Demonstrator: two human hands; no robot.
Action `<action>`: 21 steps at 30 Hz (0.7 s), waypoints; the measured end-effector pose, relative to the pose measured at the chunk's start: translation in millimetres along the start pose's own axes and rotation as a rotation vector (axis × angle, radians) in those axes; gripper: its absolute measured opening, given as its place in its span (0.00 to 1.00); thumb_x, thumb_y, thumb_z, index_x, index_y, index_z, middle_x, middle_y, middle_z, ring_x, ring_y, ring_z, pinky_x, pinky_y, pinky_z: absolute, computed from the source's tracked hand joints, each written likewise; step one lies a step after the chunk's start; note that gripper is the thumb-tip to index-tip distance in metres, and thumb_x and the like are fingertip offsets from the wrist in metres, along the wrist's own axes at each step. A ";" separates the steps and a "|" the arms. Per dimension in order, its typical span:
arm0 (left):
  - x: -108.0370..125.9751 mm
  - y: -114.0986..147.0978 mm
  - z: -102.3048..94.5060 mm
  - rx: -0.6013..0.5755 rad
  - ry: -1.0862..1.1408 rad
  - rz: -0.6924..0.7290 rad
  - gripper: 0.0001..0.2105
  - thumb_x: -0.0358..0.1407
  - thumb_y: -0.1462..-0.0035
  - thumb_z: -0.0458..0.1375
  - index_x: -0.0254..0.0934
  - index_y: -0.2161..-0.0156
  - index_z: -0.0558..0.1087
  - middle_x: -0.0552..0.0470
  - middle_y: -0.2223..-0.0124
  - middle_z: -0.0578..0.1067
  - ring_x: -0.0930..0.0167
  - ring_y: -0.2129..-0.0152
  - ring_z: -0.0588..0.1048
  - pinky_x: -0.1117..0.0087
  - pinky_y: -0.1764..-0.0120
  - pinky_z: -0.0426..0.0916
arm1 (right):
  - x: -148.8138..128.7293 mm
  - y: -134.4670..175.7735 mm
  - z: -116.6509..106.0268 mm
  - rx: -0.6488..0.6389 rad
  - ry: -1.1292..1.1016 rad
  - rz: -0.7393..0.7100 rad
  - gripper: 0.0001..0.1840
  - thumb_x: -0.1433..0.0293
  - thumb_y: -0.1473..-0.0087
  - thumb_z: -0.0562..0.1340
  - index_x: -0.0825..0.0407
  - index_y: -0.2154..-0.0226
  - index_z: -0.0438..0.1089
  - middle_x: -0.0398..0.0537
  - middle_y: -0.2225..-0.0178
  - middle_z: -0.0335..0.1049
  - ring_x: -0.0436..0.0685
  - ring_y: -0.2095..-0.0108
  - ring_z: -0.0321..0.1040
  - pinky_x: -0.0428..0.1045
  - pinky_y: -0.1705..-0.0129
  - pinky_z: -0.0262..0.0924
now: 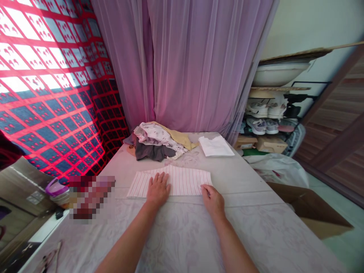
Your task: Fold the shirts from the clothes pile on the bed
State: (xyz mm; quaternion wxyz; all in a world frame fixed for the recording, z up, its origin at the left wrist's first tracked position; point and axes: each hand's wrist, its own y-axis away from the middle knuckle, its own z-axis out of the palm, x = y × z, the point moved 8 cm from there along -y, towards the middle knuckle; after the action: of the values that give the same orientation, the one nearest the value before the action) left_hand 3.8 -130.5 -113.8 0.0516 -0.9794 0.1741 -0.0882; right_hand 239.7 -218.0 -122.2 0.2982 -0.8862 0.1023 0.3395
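Observation:
A white piece of clothing with thin pink stripes [184, 182] lies folded into a wide, low shape on the cloth-covered table [182, 235]. What kind of garment it is I cannot tell. My left hand [158, 188] rests flat on its left half with the fingers spread. At the lower right corner, my right hand [212, 199] has its fingers curled, thumb and forefinger pinching the fabric edge. Behind it sits a loose heap of clothes [159, 142] in white print, dark grey and yellow. A folded white garment [215, 146] lies at the back right.
Purple curtains [193, 68] hang behind the table, and a red-and-dark patterned cloth [57, 83] hangs at the left. On the right stands a rack with shoes [260, 126]; an open cardboard box [321, 223] is beside the table. A cable [57, 254] lies at the near left.

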 end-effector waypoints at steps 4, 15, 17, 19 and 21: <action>-0.4 0.5 0.4 -0.011 -0.015 -0.014 0.24 0.42 0.39 0.46 0.43 0.39 0.60 0.48 0.36 0.59 0.57 0.38 0.54 0.47 0.40 0.49 | -0.7 -0.5 0.6 -0.006 0.001 0.005 0.19 0.61 0.46 0.50 0.48 0.67 0.75 0.49 0.64 0.77 0.57 0.65 0.73 0.50 0.64 0.65; -1.7 -0.2 2.8 -0.039 -0.023 -0.021 0.25 0.43 0.39 0.45 0.42 0.38 0.59 0.48 0.35 0.58 0.58 0.38 0.53 0.48 0.40 0.48 | -2.0 -0.1 2.1 0.000 0.004 -0.014 0.19 0.62 0.47 0.50 0.48 0.67 0.75 0.50 0.64 0.76 0.57 0.65 0.72 0.50 0.63 0.65; -1.1 0.0 2.2 -0.044 -0.030 -0.017 0.25 0.43 0.39 0.45 0.42 0.38 0.58 0.48 0.35 0.57 0.58 0.38 0.53 0.48 0.40 0.48 | -2.3 0.0 2.3 -0.009 0.003 -0.008 0.19 0.61 0.47 0.50 0.48 0.67 0.75 0.50 0.64 0.76 0.57 0.65 0.72 0.50 0.63 0.64; -1.0 0.2 2.1 -0.060 -0.041 -0.023 0.25 0.43 0.39 0.44 0.42 0.37 0.57 0.48 0.34 0.57 0.59 0.37 0.52 0.48 0.40 0.48 | -2.3 0.2 2.8 -0.027 0.003 0.004 0.20 0.61 0.47 0.49 0.49 0.67 0.75 0.50 0.64 0.76 0.57 0.64 0.72 0.49 0.62 0.64; -1.2 0.3 2.0 -0.076 -0.053 -0.034 0.25 0.43 0.38 0.44 0.42 0.37 0.56 0.49 0.34 0.56 0.60 0.37 0.52 0.49 0.40 0.48 | -2.4 0.3 3.5 -0.048 0.006 0.017 0.20 0.61 0.47 0.49 0.50 0.67 0.75 0.50 0.63 0.76 0.57 0.64 0.72 0.49 0.61 0.64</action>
State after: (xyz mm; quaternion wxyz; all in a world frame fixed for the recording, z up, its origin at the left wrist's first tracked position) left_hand 3.0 -130.2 -116.1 0.0174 -0.9855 0.1590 -0.0564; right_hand 235.9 -216.2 -122.9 0.2738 -0.8932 0.1023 0.3417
